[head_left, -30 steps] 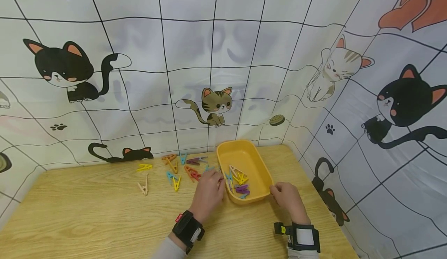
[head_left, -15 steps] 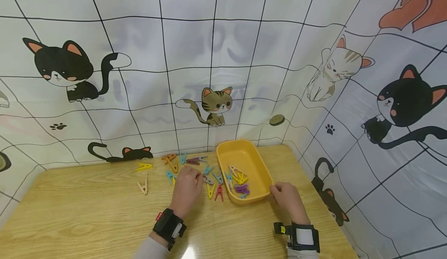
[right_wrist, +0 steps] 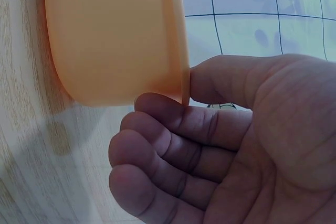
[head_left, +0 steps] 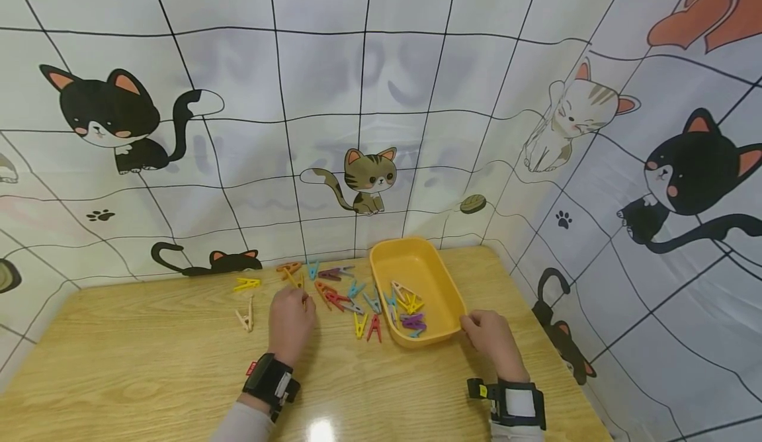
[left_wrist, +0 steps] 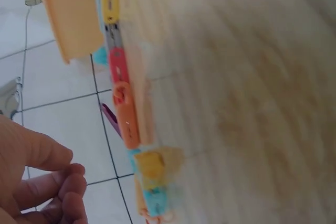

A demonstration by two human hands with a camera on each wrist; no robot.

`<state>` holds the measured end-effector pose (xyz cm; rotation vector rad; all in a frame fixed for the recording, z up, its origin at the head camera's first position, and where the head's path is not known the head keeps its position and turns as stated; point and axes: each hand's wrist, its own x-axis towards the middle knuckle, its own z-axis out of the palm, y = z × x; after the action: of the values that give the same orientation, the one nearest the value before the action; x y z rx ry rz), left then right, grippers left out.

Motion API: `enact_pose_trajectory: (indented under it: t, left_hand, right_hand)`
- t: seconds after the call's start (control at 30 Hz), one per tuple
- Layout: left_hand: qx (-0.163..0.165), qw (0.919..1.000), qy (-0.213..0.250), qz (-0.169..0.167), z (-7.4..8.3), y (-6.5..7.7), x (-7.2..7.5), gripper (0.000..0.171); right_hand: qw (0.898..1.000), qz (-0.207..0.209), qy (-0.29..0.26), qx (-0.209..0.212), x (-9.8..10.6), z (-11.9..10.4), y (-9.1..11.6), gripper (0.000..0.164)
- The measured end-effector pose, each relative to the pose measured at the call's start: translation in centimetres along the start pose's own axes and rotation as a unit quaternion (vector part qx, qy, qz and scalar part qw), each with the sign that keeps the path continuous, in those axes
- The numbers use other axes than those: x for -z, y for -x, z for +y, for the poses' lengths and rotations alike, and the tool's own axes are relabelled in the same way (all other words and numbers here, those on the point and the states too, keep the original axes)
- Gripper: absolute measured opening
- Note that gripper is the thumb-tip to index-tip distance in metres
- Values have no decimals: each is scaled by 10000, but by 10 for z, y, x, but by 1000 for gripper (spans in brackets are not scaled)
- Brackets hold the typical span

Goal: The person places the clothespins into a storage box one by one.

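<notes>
- Clothespins [head_left: 333,296] lay scattered on the wooden table [head_left: 149,376] in the head view, in orange, yellow, teal, red and purple, just left of the yellow plastic tub [head_left: 443,290]; a few more lay inside the tub. My left hand [head_left: 290,319] was lowered over the left part of the scatter with the fingers bent down onto the pins; from there I could not tell whether it had one. My right hand [head_left: 489,336] was at the tub's near right corner. A beige pin [head_left: 245,316] and a yellow pin [head_left: 246,284] lay apart to the left. A cat-print cloth [head_left: 369,118] hung behind the table.
- In the left wrist view, blurred pins stood in a row along the table edge: an orange pin [left_wrist: 127,114], a red one above it, yellow and teal ones below. My left fingers [left_wrist: 50,187] were curled loosely, apart from the pins, with nothing visible between them.
- In the right wrist view, my right hand [right_wrist: 220,145] pinched the tub's rim [right_wrist: 178,35], thumb behind the wall, curled fingers against its outside.
</notes>
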<state>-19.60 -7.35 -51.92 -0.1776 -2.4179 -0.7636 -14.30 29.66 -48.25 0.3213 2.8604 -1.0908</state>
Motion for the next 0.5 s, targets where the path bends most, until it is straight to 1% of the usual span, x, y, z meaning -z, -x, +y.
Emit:
enact_pose_trajectory:
  t: [0.07,0.17,0.3,0.37,0.5]
  left_hand:
    - [65,9999,-111,38,-5,0,0,19]
    - [236,9990,-384,2,-11,1,0,17]
    - [422,9966,-690,-151,-15,0,1,20]
    - [470,9954,-794,-243,-16,-1,3,23]
    - [555,9921,-1040,-432,-16,-3,7,24]
  right_hand:
    - [10000,-4,-10,-17,0,-1,0,31]
    - [10000,-4,-18,-24,1,-1,0,31]
    - [10000,5,-9,-10,0,0,0,31]
    - [10000,6,-15,21,0,0,0,30]
    - [10000,5,-14,36,0,0,1,30]
